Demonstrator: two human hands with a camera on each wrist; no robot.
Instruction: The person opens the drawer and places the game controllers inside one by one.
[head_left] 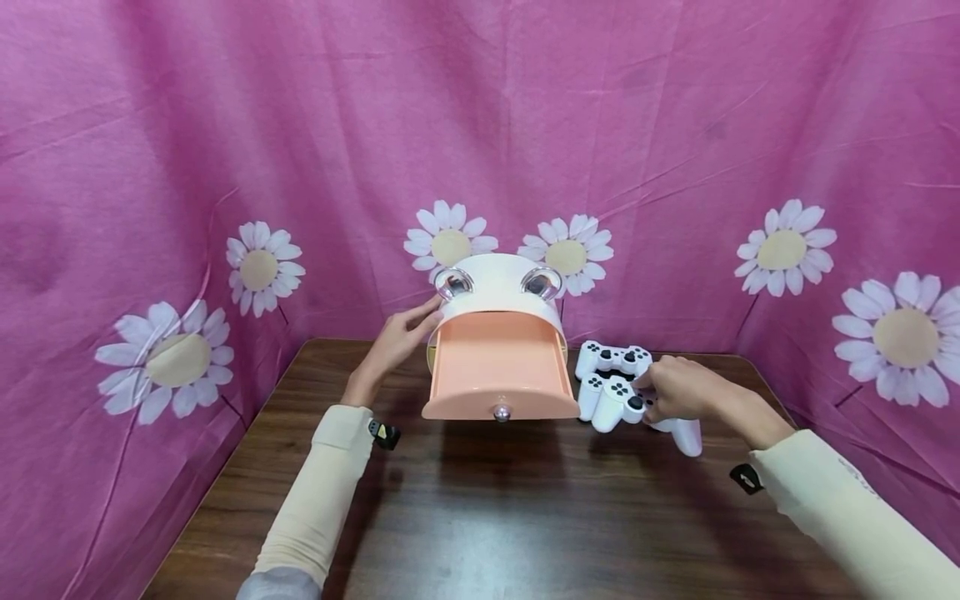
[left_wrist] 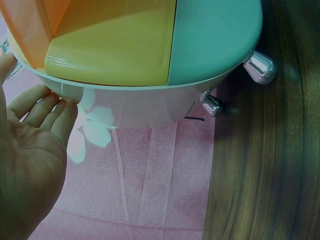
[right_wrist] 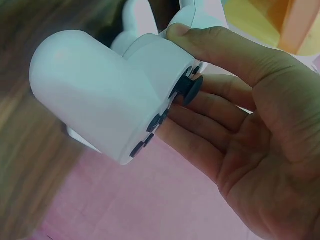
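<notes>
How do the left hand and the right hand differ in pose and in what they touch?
The left hand touches the side of the cabinet; the right hand grips a white controller. The left hand's fingers are fairly straight; the right hand's thumb and fingers close round the controller. Both hands extend from pale sleeves.

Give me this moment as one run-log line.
left grip: touching box side | right grip: holding white controller | drawer: open | another controller: on table
</notes>
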